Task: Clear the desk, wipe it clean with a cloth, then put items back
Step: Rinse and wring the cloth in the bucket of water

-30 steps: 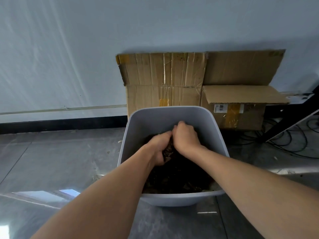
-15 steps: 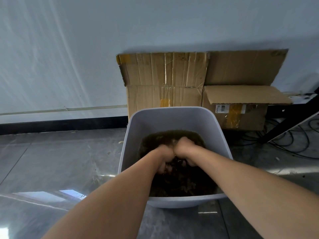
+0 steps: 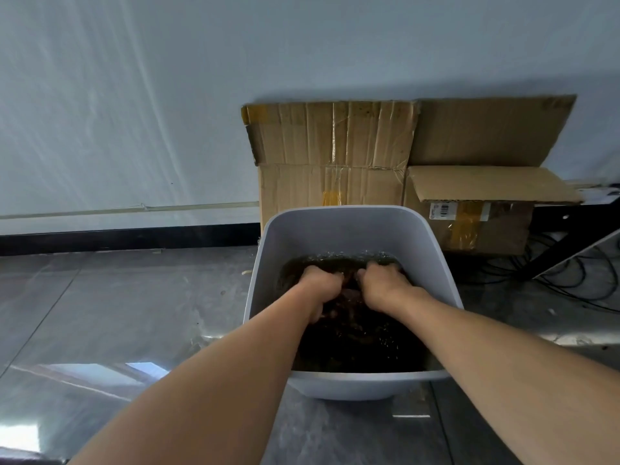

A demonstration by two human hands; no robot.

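Hands first: I record the left hand [image 3: 318,284] and the right hand [image 3: 384,282] side by side inside the grey plastic tub [image 3: 339,229], knuckles up and nearly touching. The fingers of both are curled down and closed round a dark, reddish-brown cloth [image 3: 349,298]. The cloth is bunched between and below the two fists and lies mostly under the water [image 3: 365,350], so I cannot make out its outline. The water is dark brown and fills the lower part of the tub, with small bubbles and ripples along the far edge of the surface, just beyond the knuckles. Both forearms reach in over the near rim. The tub stands on the glossy grey floor [image 3: 134,313], close in front of a flattened cardboard box [image 3: 332,156] that leans upright against the white wall [image 3: 167,95]. Just to its right I note a second cardboard box [image 3: 476,213], flaps open, with a barcode label on its front. At far right, black cables [image 3: 570,283] lie loose on the floor beside a slanting black frame leg [image 3: 570,245].
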